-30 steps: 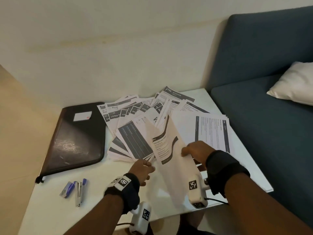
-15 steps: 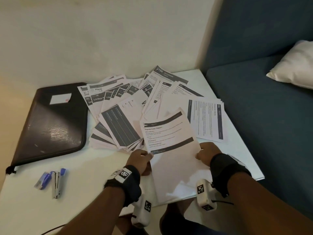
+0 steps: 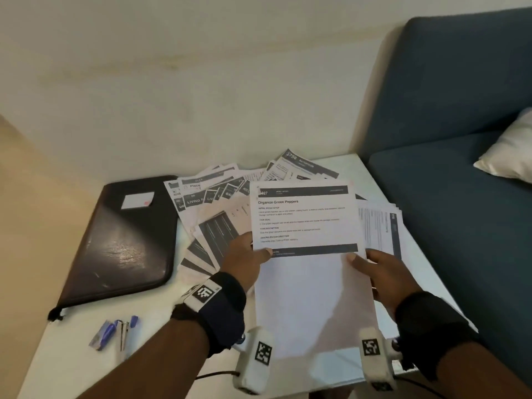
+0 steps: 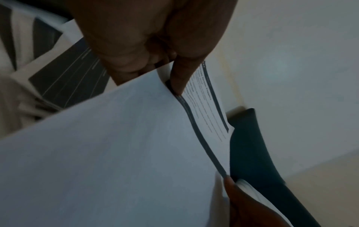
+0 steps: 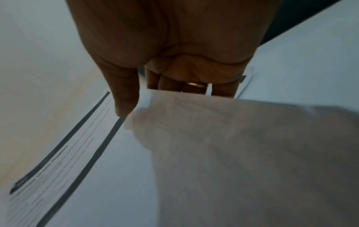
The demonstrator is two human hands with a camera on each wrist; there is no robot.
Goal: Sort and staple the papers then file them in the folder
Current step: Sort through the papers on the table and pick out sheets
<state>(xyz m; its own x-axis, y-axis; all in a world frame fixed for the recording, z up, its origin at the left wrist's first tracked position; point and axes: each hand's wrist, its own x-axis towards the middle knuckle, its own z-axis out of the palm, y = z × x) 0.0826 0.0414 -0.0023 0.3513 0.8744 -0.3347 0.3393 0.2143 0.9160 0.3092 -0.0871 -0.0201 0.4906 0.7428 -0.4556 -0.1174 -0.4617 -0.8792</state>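
Head view: "Organize Green Peppers" sheet (image 3: 305,223) btwn both hands, left hand (image 3: 244,259) & right hand (image 3: 385,277) pinching its side edges.

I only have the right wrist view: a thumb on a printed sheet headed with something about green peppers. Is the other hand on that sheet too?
Observer: Yes. The left hand pinches the sheet at its left edge, and the right hand holds its right edge.
Operator: What is under it?
Observer: A fanned spread of printed papers lying on the white table.
Operator: Where is the stapler?
Observer: The stapler lies untouched near the table's front left.
Operator: And the folder?
Observer: The dark folder lies closed, left of the papers.
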